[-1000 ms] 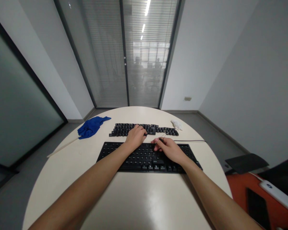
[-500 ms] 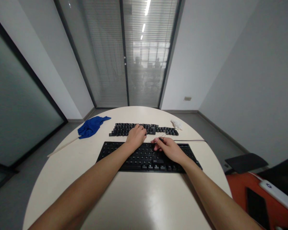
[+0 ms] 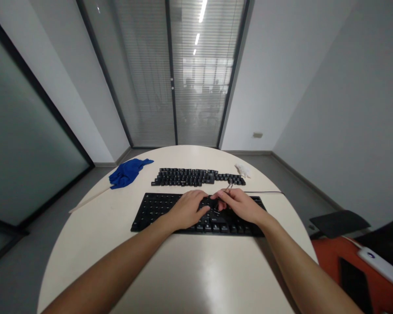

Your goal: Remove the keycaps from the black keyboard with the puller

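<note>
Keyboard (image 3: 212, 227) beneath left hand (image 3: 187, 209) (grip unclear) and right hand (image 3: 241, 205), thin wire tool (image 3: 229, 187) in its pinch.

Left hand (image 3: 187, 210), right hand (image 3: 242, 206) over keyboard (image 3: 159, 209), keycaps (image 3: 183, 176) beyond

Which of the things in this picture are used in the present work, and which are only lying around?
In use, it seems:
black keyboard, under the left hand
thin wire tool, in the right hand
loose keycaps, laid out beyond the keyboard

Apparently just lying about:
blue cloth
pale stick
crumpled white piece
long white device
</note>
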Motion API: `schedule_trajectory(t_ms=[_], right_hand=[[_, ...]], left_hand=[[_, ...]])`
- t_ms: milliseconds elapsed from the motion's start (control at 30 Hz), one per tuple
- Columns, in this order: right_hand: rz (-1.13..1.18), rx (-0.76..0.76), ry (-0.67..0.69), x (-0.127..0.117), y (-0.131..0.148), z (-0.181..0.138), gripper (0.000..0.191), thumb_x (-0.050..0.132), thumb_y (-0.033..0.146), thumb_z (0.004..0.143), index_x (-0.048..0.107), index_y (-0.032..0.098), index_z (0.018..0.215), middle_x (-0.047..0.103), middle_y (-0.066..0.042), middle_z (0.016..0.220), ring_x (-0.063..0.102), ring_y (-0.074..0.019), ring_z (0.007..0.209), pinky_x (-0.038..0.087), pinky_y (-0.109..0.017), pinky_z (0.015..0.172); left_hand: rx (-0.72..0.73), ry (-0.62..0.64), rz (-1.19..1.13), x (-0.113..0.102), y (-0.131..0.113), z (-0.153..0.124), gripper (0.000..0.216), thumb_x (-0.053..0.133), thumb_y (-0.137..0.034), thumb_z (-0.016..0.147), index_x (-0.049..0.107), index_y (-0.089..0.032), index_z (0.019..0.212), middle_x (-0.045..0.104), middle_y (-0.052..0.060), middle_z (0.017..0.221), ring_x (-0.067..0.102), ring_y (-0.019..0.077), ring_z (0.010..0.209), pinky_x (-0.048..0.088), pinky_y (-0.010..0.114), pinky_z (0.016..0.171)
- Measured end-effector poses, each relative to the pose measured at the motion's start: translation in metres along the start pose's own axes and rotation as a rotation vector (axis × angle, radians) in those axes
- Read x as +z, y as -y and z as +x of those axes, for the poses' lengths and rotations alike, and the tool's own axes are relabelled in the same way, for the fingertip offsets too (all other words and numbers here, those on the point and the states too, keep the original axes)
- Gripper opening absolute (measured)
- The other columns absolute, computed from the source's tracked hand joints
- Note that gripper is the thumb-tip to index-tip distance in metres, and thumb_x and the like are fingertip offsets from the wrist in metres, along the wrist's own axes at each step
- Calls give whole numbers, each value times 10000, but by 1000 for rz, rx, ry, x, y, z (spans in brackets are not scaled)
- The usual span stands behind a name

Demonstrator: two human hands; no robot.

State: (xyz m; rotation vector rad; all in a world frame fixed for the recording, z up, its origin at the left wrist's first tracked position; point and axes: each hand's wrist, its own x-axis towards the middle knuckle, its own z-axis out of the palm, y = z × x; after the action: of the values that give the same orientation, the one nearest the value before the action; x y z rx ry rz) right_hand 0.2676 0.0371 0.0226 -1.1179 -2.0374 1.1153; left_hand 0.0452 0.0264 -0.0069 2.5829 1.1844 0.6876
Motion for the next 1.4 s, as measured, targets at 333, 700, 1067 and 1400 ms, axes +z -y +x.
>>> schedule_trajectory(t_ms=[333, 700, 1067, 1400], right_hand=[[256, 37, 96, 11, 1, 0, 392, 475, 556, 954, 564, 174, 967, 743, -93, 902, 710, -189, 860, 540, -314, 770], [175, 117, 84, 15, 7, 0, 475, 425, 614, 944, 590, 169, 934, 648, -32, 737, 673, -165, 713, 552, -292, 677], [-163, -53, 117, 3, 17, -6, 410, 375, 490, 1004, 598, 176, 862, 650, -24, 726, 623, -149, 655, 478, -271, 672], [-118, -10, 28, -2, 18, -11, 435, 510, 562, 927, 588, 170, 755, 546, 20, 538, 494, -120, 515, 363, -238, 528]], left_hand=[[-11, 84, -38, -15, 17, -25, 454, 540, -410, 942, 488, -215, 1349, 527, 107, 1391, 469, 264, 1292, 361, 441, 1113], [88, 18, -116, -21, 14, -30, 274, 612, -259, 881, 645, -224, 1151, 568, 97, 1346, 509, 251, 1262, 391, 443, 1097], [79, 24, -103, -20, 14, -32, 273, 623, -249, 862, 655, -229, 1132, 567, 89, 1342, 511, 250, 1254, 388, 445, 1102], [79, 23, -121, -22, 11, -31, 266, 623, -243, 858, 655, -234, 1122, 563, 87, 1345, 510, 255, 1256, 386, 450, 1098]])
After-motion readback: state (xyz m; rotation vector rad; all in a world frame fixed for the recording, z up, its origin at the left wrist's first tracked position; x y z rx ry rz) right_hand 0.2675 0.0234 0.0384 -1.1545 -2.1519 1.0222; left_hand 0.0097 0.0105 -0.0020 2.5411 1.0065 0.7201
